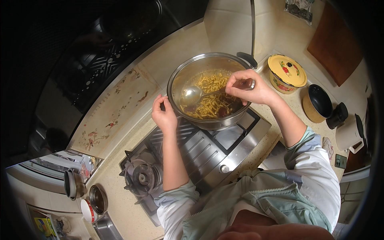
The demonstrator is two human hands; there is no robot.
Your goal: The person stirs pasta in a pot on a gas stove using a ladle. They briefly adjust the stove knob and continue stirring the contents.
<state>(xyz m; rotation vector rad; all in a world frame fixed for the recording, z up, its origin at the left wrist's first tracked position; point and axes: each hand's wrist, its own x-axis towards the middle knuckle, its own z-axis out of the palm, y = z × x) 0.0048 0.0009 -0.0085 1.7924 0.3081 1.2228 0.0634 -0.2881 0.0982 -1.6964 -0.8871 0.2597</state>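
Observation:
A large stainless steel pot (pixel 216 124) stands on the far side of the gas stove, with liquid, many short yellowish cut stalks (pixel 210 109) and a few dark red pieces (pixel 223 112) inside. My right hand (pixel 250 88) holds the brown handle of a metal ladle (pixel 192 95) above the pot. The ladle's bowl lies over the left part of the contents; how deep it dips I cannot tell. At the pot's left side, my left hand (pixel 164 115) curls its fingers around the dark side handle, which is mostly hidden. The opposite black handle (pixel 247 59) sticks out free.
A bare gas burner (pixel 142 177) is at the left. On the right counter are a yellow lidded enamel pot (pixel 287 72), a black-lined pot (pixel 319 100), a white jug (pixel 349 135) and a phone (pixel 340 162). A black range hood (pixel 99 66) overhangs the upper left.

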